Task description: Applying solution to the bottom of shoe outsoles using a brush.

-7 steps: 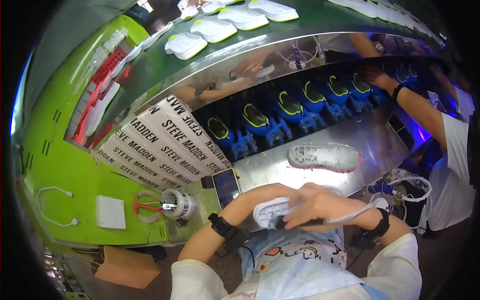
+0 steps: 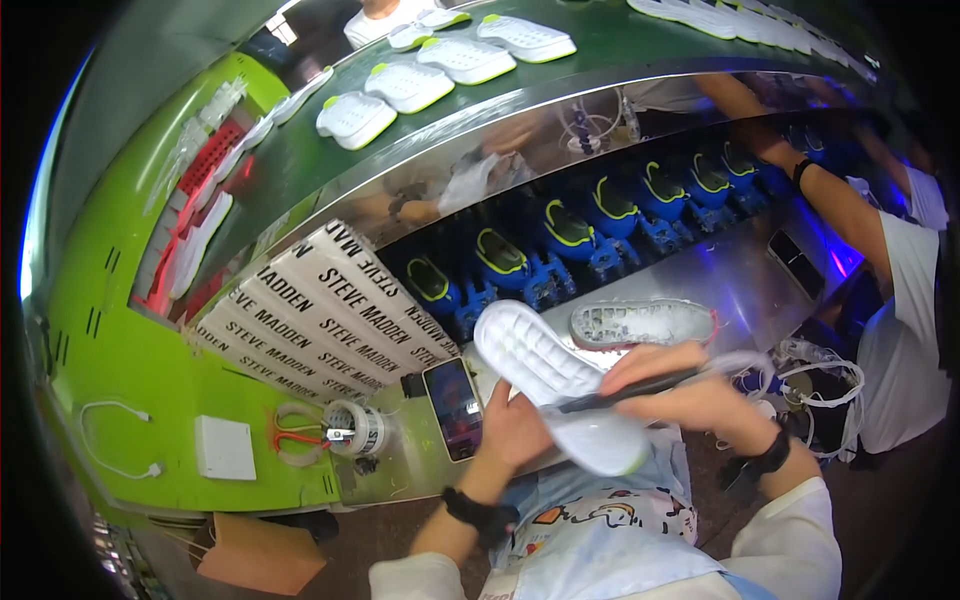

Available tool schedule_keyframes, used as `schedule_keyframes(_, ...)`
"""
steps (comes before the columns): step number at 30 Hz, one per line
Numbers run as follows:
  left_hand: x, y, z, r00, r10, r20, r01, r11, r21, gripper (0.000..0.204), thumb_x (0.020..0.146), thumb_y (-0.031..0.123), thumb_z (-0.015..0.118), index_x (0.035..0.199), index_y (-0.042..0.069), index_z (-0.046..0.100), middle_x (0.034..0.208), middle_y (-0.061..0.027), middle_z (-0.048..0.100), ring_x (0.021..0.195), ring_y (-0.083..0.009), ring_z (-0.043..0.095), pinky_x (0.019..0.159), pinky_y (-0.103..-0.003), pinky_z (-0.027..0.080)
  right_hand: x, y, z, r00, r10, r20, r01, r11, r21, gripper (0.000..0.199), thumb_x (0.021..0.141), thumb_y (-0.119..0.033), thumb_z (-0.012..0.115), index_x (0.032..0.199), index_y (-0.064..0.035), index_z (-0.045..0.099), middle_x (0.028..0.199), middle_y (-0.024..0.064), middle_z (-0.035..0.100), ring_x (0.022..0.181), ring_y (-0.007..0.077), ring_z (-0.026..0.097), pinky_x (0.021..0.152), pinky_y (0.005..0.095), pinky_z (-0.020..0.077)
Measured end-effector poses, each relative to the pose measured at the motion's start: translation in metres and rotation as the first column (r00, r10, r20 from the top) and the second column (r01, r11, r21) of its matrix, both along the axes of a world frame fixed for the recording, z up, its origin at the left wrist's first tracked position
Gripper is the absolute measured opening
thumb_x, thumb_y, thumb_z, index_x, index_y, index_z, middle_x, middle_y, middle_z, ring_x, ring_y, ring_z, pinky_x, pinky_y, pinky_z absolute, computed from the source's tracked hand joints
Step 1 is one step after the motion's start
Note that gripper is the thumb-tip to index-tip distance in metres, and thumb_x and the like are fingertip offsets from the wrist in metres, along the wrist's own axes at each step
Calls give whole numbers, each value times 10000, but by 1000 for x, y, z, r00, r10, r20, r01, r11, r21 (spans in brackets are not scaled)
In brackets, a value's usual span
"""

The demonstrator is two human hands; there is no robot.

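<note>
Landmark: the white shoe sole (image 2: 556, 378), held tilted above the near edge of the metal counter (image 2: 745, 275).
Left hand (image 2: 515, 432): placed under the sole; grip clamped on its underside, thumb seen at the near edge.
Right hand (image 2: 690, 392): laid over the sole's right part; grip closed around a dark slender tool (image 2: 625, 388), which is pressed along the sole's surface.
Second shoe piece (image 2: 640, 322): a pale, translucent sole lying flat on the counter, just behind the held sole.
Phone (image 2: 455, 407): propped on the counter just left of the held sole, screen lit.
Tape roll (image 2: 352, 428): further left of the sole, beside red-handled scissors (image 2: 297, 438).
Boxes (image 2: 320, 315): white lettered stack, left of and behind the sole.
Blue moulds (image 2: 570, 235): a row with yellow-green trim, behind the sole.
Upper belt (image 2: 300, 165): white soles carried in a line, far behind.
Other person (image 2: 895, 300): at the right, arm stretched toward the moulds.
</note>
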State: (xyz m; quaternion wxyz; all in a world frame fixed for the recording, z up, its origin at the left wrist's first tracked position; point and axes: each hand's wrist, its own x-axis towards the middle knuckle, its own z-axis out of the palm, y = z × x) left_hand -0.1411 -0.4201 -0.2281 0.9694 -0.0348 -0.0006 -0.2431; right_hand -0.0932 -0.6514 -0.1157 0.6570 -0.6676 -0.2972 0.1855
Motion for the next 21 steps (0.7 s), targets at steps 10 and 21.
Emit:
schedule_keyframes(10, -7, -28, 0, 957, 264, 120, -265, 964, -9, 652, 897, 450, 382, 1400, 45, 291, 1372, -138, 415, 1121, -364, 476, 947, -490, 410, -40, 49, -41, 962, 126, 244, -140, 989, 40, 233, 764, -127, 649, 981, -47, 678, 925, 135, 670, 890, 240, 651, 831, 332, 493)
schedule_keyframes(21, 11, -9, 31, 990, 119, 78, -141, 886, 442, 666, 886, 439, 334, 1359, -30, 318, 1320, -250, 423, 1051, -385, 543, 839, -487, 504, -15, 24, -28, 892, 374, -254, -403, 913, -71, 179, 879, -123, 555, 951, -11, 676, 787, 78, 671, 688, 97, 632, 627, 221, 496)
